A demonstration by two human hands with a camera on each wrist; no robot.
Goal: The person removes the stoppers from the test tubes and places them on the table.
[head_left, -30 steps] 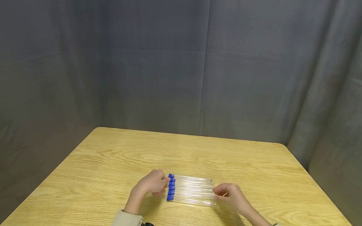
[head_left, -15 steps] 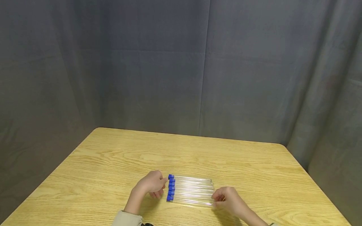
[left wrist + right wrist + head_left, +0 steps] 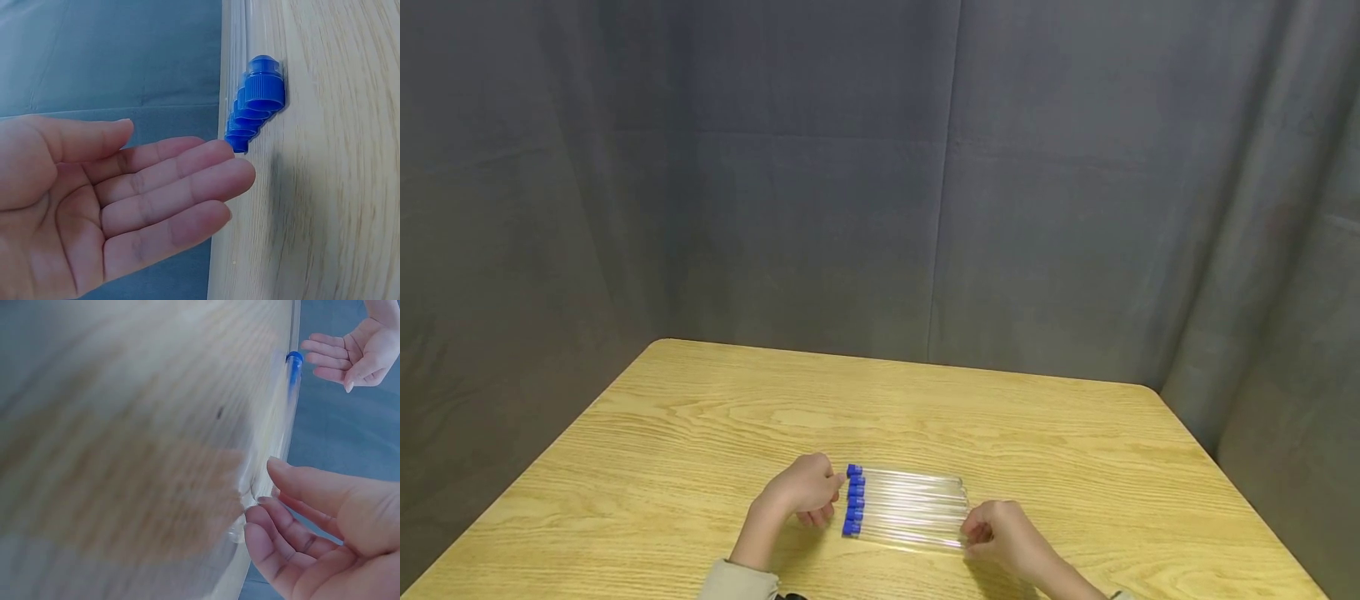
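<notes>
Clear test tubes (image 3: 913, 507) with blue caps (image 3: 854, 502) lie side by side in a row on the wooden table, caps to the left, rounded ends to the right. Just left of the caps is my left hand (image 3: 801, 487); in the left wrist view its palm shows bare, with loosely extended fingers (image 3: 181, 194) close to the blue caps (image 3: 265, 90). At the rounded ends my right hand (image 3: 1003, 533) has bent fingertips at or against the tubes. The right wrist view shows its thumb (image 3: 312, 481) apart from the fingers, and nothing pinched between them.
The wooden table (image 3: 737, 392) reaches out around the tubes, its far edge and rounded corners in sight. Grey curtains (image 3: 820, 183) hang behind it and along both sides.
My left hand has drawn back slightly to the left from the caps. My right hand has come a little nearer to me along the tube ends.
</notes>
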